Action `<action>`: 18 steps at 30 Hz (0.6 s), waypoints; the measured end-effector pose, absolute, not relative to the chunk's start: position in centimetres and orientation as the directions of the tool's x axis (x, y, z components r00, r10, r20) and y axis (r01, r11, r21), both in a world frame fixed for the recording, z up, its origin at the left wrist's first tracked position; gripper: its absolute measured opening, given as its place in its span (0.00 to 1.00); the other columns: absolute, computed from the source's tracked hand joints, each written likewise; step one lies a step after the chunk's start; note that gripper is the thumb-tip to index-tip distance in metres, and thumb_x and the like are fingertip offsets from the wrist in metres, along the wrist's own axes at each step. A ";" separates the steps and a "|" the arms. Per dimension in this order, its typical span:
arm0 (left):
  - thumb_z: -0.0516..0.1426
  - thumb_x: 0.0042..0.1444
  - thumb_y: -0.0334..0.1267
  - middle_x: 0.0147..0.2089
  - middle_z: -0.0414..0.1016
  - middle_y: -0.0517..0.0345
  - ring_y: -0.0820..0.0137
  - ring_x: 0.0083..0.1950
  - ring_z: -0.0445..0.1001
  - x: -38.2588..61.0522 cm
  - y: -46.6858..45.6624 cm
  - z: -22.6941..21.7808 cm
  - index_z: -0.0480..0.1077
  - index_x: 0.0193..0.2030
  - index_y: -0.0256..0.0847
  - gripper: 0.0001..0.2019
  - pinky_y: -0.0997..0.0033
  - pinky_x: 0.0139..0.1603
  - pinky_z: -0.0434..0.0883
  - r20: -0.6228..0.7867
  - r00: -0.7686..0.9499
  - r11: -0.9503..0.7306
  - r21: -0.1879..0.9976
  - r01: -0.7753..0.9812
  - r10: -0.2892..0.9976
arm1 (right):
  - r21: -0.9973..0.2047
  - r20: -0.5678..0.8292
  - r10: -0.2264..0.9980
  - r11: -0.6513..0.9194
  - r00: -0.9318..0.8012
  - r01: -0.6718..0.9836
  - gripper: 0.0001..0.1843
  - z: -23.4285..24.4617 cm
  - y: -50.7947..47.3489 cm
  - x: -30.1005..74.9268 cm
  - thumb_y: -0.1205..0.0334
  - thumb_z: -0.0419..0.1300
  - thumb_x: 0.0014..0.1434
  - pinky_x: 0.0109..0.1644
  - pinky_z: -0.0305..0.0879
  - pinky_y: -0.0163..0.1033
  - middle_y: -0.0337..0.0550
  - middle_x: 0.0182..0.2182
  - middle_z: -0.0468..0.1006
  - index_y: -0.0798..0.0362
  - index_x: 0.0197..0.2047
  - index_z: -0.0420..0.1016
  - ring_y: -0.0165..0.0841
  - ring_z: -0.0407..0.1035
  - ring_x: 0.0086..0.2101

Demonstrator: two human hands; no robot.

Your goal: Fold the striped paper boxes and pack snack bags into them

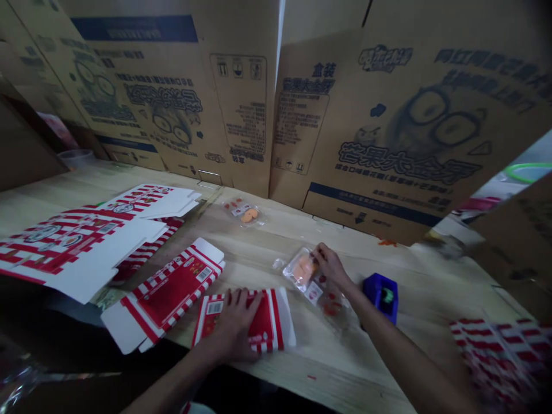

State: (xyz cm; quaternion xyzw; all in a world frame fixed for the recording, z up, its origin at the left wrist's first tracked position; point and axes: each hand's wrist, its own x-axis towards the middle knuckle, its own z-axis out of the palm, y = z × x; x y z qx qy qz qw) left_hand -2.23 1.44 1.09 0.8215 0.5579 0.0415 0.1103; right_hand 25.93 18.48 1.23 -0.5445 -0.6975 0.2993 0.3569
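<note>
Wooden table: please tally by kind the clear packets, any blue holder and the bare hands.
Clear packets: 2 (one at the right hand, one farther back)
Blue holder: 1
Bare hands: 2 (right hand, left hand)
Total: 5

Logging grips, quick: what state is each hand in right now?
Left hand: laid over a box, fingers spread; whether it grips cannot be told.
Right hand: closed, fingertips pinching a packet by its edge.

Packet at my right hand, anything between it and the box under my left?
Nothing visible; a strip of tabletop separates the packet at the right hand from the box under the left hand.
</note>
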 end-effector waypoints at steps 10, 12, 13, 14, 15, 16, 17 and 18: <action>0.65 0.30 0.48 0.61 0.59 0.33 0.41 0.62 0.55 -1.6 0.2 1.4 0.52 0.67 0.35 0.54 0.43 0.64 0.45 0.091 0.185 -0.197 0.140 0.970 0.978 | -0.718 0.324 0.932 0.353 -0.161 0.600 0.16 2.0 12.1 26.2 0.62 0.51 0.58 0.38 0.63 0.37 0.43 0.33 0.78 0.52 0.43 0.78 0.35 0.71 0.31; 0.65 0.30 0.50 0.61 0.59 0.34 0.41 0.62 0.55 -1.9 0.0 1.3 0.53 0.67 0.36 0.54 0.43 0.64 0.46 0.099 0.187 -0.199 0.137 0.970 0.977 | -0.623 0.345 0.920 0.374 -0.188 0.687 0.18 2.2 11.8 26.4 0.66 0.49 0.59 0.40 0.64 0.38 0.46 0.35 0.78 0.53 0.45 0.77 0.36 0.71 0.34; 0.65 0.30 0.50 0.61 0.59 0.34 0.41 0.61 0.55 -2.0 -0.1 1.4 0.53 0.67 0.36 0.54 0.43 0.64 0.46 0.099 0.189 -0.201 0.131 0.971 0.977 | -0.575 0.342 0.916 0.381 -0.209 0.724 0.19 2.4 11.7 26.4 0.68 0.48 0.59 0.40 0.63 0.37 0.46 0.35 0.77 0.53 0.46 0.77 0.36 0.71 0.34; 0.65 0.30 0.50 0.61 0.59 0.35 0.42 0.61 0.56 -2.1 -0.2 1.5 0.53 0.66 0.37 0.53 0.43 0.64 0.46 0.098 0.189 -0.201 0.123 0.972 0.977 | -0.530 0.332 0.913 0.388 -0.237 0.754 0.19 2.6 11.5 26.4 0.69 0.48 0.58 0.39 0.63 0.37 0.46 0.35 0.77 0.53 0.47 0.77 0.35 0.71 0.34; 0.65 0.31 0.50 0.61 0.59 0.35 0.42 0.61 0.56 -2.1 -0.3 1.6 0.53 0.67 0.37 0.53 0.43 0.64 0.46 0.098 0.186 -0.196 0.114 0.974 0.978 | -0.493 0.317 0.909 0.403 -0.272 0.772 0.20 2.8 11.2 26.3 0.71 0.49 0.57 0.38 0.62 0.36 0.46 0.35 0.76 0.52 0.47 0.76 0.35 0.70 0.34; 0.65 0.31 0.50 0.61 0.59 0.36 0.43 0.61 0.56 -2.1 -0.3 1.7 0.53 0.67 0.38 0.53 0.43 0.64 0.45 0.095 0.181 -0.191 0.105 0.976 0.979 | -0.468 0.295 0.903 0.422 -0.313 0.777 0.20 3.0 11.0 26.2 0.72 0.50 0.56 0.37 0.62 0.35 0.46 0.35 0.76 0.52 0.47 0.76 0.34 0.70 0.33; 0.65 0.32 0.50 0.61 0.59 0.36 0.43 0.61 0.56 -2.0 -0.3 1.9 0.53 0.67 0.38 0.52 0.43 0.64 0.45 0.089 0.178 -0.186 0.096 0.978 0.980 | -0.462 0.274 0.896 0.442 -0.350 0.769 0.19 3.2 10.7 26.0 0.72 0.51 0.55 0.37 0.62 0.35 0.45 0.35 0.76 0.51 0.46 0.77 0.34 0.69 0.33; 0.65 0.32 0.50 0.61 0.59 0.36 0.43 0.61 0.56 -1.9 -0.3 2.0 0.53 0.67 0.38 0.53 0.43 0.64 0.45 0.079 0.173 -0.180 0.088 0.980 0.982 | -0.476 0.255 0.886 0.463 -0.387 0.748 0.19 3.2 10.5 25.7 0.72 0.51 0.55 0.37 0.62 0.35 0.45 0.36 0.76 0.51 0.45 0.77 0.34 0.70 0.34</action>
